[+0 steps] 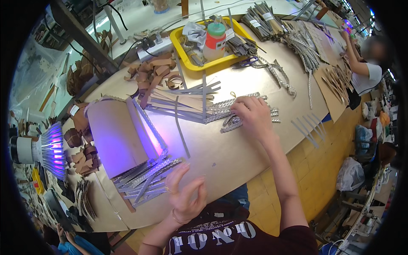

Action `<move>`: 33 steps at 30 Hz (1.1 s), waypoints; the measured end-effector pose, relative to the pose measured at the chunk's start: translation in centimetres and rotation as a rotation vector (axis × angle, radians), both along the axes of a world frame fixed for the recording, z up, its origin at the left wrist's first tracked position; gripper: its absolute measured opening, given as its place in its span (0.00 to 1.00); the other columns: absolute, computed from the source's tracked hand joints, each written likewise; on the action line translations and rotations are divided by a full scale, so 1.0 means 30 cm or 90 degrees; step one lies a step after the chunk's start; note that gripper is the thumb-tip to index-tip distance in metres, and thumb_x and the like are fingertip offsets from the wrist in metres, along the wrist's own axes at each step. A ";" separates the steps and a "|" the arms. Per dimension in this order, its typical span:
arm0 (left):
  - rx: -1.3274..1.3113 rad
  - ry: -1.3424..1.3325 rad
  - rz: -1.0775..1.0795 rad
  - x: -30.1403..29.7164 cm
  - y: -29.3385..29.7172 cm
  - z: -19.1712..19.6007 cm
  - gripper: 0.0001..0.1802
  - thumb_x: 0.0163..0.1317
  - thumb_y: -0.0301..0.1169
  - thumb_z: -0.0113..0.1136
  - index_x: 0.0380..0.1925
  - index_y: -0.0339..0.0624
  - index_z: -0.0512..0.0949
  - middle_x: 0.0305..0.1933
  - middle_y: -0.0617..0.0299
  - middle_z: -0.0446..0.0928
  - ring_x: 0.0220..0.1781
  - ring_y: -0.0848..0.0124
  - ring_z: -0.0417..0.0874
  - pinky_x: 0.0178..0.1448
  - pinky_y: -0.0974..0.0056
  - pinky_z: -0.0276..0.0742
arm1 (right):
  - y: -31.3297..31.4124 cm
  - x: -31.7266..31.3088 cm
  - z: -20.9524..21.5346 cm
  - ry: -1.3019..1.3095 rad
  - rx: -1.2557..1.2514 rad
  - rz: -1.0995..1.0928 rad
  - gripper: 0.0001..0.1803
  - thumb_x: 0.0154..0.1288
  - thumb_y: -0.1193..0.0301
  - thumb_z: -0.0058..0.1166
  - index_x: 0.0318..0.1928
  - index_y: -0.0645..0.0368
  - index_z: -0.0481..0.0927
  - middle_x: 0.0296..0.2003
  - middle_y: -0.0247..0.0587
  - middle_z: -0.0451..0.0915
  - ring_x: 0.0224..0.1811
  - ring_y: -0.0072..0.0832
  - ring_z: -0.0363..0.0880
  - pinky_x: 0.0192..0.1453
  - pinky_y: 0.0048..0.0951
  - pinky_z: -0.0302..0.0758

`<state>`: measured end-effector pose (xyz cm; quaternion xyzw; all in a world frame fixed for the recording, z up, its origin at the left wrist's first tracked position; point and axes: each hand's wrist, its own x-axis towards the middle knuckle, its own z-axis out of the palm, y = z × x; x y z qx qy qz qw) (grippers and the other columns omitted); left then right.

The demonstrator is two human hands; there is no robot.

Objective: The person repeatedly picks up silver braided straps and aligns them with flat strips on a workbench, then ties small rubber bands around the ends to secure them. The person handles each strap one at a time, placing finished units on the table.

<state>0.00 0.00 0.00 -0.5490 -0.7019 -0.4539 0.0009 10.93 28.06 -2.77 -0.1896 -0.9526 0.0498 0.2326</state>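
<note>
My right hand [257, 114] reaches over a small pile of silver-grey braided straps [229, 124] on the table, its fingers bent down and closed on one of them. My left hand [187, 195] is raised near the table's front edge, fingers apart and nothing in them. Close to it lies a bundle of braided and flat grey strips [144, 177], partly under the edge of a curved brown board [117, 136]. Between the board and my right hand, flat beige and grey strips [170, 106] are spread out. A single grey strip [182, 136] lies across the tabletop.
A yellow tray [176, 44] at the back holds a red jar with a green lid [215, 42]. Scissors [245, 63] lie beside it. Brown leather pieces [155, 72] sit behind the strips. A lit purple lamp [53, 151] stands left. Another person [363, 70] works at far right.
</note>
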 end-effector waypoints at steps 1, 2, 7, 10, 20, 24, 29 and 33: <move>-0.004 0.020 -0.011 0.000 0.000 -0.001 0.17 0.55 0.24 0.66 0.46 0.42 0.80 0.69 0.43 0.66 0.68 0.50 0.72 0.67 0.46 0.69 | -0.021 0.007 0.017 0.017 0.070 0.020 0.15 0.53 0.72 0.61 0.43 0.47 0.85 0.42 0.32 0.81 0.41 0.29 0.78 0.44 0.36 0.70; -0.009 0.041 -0.020 0.002 0.000 -0.003 0.15 0.55 0.24 0.66 0.45 0.41 0.80 0.69 0.43 0.67 0.67 0.50 0.73 0.67 0.47 0.69 | -0.047 0.015 0.031 0.052 0.148 0.042 0.16 0.50 0.71 0.62 0.43 0.47 0.85 0.41 0.31 0.80 0.39 0.27 0.78 0.43 0.33 0.69; -0.229 0.032 -0.118 0.088 0.031 -0.064 0.32 0.59 0.35 0.67 0.62 0.36 0.70 0.74 0.40 0.59 0.75 0.42 0.61 0.74 0.42 0.56 | -0.293 0.119 0.039 -0.055 0.095 0.047 0.13 0.54 0.70 0.60 0.43 0.49 0.84 0.42 0.30 0.80 0.38 0.27 0.77 0.43 0.32 0.68; -0.398 0.015 -0.139 0.122 0.082 -0.126 0.43 0.62 0.46 0.63 0.70 0.33 0.59 0.78 0.41 0.52 0.79 0.41 0.50 0.78 0.41 0.45 | -0.377 0.162 -0.001 -0.079 -0.047 -0.006 0.14 0.56 0.70 0.63 0.45 0.49 0.84 0.44 0.31 0.79 0.40 0.27 0.76 0.46 0.34 0.67; -0.441 0.090 -0.135 0.140 0.093 -0.175 0.44 0.64 0.53 0.58 0.73 0.37 0.59 0.80 0.47 0.48 0.81 0.44 0.45 0.78 0.37 0.42 | -0.165 0.556 0.018 0.045 -0.094 -0.584 0.11 0.70 0.64 0.56 0.46 0.56 0.80 0.48 0.42 0.79 0.52 0.41 0.75 0.56 0.41 0.67; -0.465 0.057 -0.193 0.143 0.107 -0.176 0.45 0.62 0.50 0.62 0.71 0.34 0.59 0.80 0.41 0.46 0.81 0.40 0.42 0.78 0.34 0.37 | -0.045 0.674 -0.006 -0.104 -0.113 -0.712 0.14 0.73 0.59 0.52 0.47 0.57 0.78 0.47 0.44 0.79 0.54 0.40 0.75 0.58 0.43 0.66; -0.459 0.081 -0.171 0.146 0.093 -0.177 0.44 0.62 0.50 0.62 0.71 0.35 0.60 0.79 0.39 0.45 0.81 0.39 0.42 0.77 0.34 0.38 | 0.001 0.721 -0.023 -0.132 -0.144 -0.711 0.14 0.72 0.58 0.53 0.44 0.56 0.77 0.43 0.40 0.81 0.54 0.37 0.75 0.56 0.47 0.64; -0.354 0.052 -0.179 0.136 0.074 -0.184 0.34 0.61 0.41 0.66 0.64 0.38 0.70 0.76 0.42 0.56 0.77 0.43 0.53 0.77 0.37 0.43 | 0.034 0.699 0.034 -0.114 -0.352 -0.750 0.09 0.69 0.63 0.56 0.42 0.55 0.77 0.39 0.39 0.81 0.49 0.36 0.76 0.54 0.43 0.65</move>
